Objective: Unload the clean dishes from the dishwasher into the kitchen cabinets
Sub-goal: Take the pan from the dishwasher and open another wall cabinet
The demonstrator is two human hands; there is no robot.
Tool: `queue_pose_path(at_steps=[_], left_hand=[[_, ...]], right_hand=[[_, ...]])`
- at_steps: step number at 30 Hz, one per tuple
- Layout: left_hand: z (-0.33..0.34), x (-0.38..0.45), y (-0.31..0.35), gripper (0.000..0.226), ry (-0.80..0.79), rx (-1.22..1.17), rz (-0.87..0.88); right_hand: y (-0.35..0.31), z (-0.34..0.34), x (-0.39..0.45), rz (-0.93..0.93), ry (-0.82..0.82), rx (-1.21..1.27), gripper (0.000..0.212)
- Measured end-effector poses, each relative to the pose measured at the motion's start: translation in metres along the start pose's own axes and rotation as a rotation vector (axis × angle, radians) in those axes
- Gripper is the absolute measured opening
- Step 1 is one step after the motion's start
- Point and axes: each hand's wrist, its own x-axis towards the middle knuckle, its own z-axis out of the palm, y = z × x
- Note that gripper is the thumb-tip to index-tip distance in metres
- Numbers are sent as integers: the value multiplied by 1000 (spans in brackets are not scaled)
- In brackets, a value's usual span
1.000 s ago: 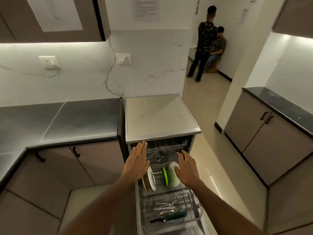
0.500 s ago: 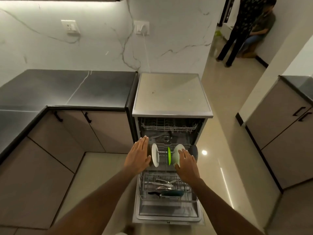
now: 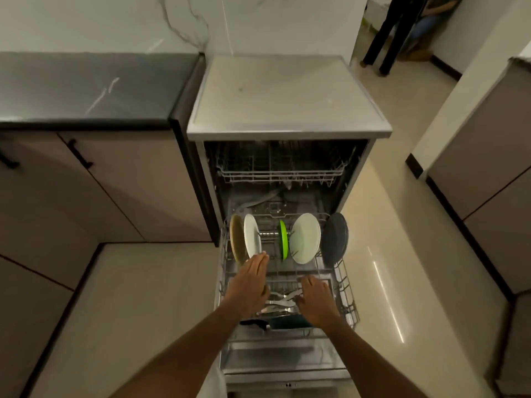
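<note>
So basically nothing's been unloaded yet, as far as I can tell. The dishwasher (image 3: 290, 133) is open with the lower rack (image 3: 349, 297) pulled out toward the near side, and it looks fully loaded. The upper rack (image 3: 281, 175) is pushed in, and it's too dark in there to say what's on it.

Going left to right across the far end of the lower rack, all standing on edge: a tan plate (image 3: 236, 239), a white plate (image 3: 252, 235) right beside it, a gap, then a thin bright green plate (image 3: 283, 239), a bigger pale plate (image 3: 305, 238), and a dark grey plate (image 3: 334, 238) at the right end. Nearer the camera there's a pile of cutlery (image 3: 283, 301) lying in the rack, plus something dark teal (image 3: 287, 323) at the near edge, can't tell what exactly.

Hands: the left hand (image 3: 251, 285) is stretched out flat, fingers straight and together, tips just at the bottom edge of the white plate. Touching or just shy of it, can't say. Not gripping anything. The right hand (image 3: 314, 301) sits over the cutlery, fingers loosely bent, and I can't tell if it has actually got hold of anything.

My guess is the white or tan plate comes out first. Cabinets (image 3: 120, 185) to the left are all shut, so every dish still needs moving.
</note>
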Motion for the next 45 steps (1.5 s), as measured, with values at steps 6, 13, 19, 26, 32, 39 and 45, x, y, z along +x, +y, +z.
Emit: queue_pose_path(at_steps=[6, 13, 19, 26, 32, 39, 45], left_hand=[[133, 23, -28, 74, -226, -63, 62], [169, 31, -32, 45, -397, -272, 84], [151, 38, -22, 30, -539, -286, 156], [89, 36, 10, 28, -459, -382, 87], [5, 31, 48, 24, -316, -484, 42], [-123, 32, 86, 37, -42, -711, -170], [-236, 33, 122, 34, 322, -951, -394]], right_hand=[[44, 103, 35, -72, -142, 63, 37], [58, 122, 52, -212, -216, -44, 54], [47, 92, 55, -236, -307, 24, 33], [29, 25, 44, -290, -281, 29, 39], [8, -64, 23, -308, -49, -51, 40], [-19, -175, -12, -145, 387, 66, 87], [-38, -240, -51, 87, 357, 390, 113]])
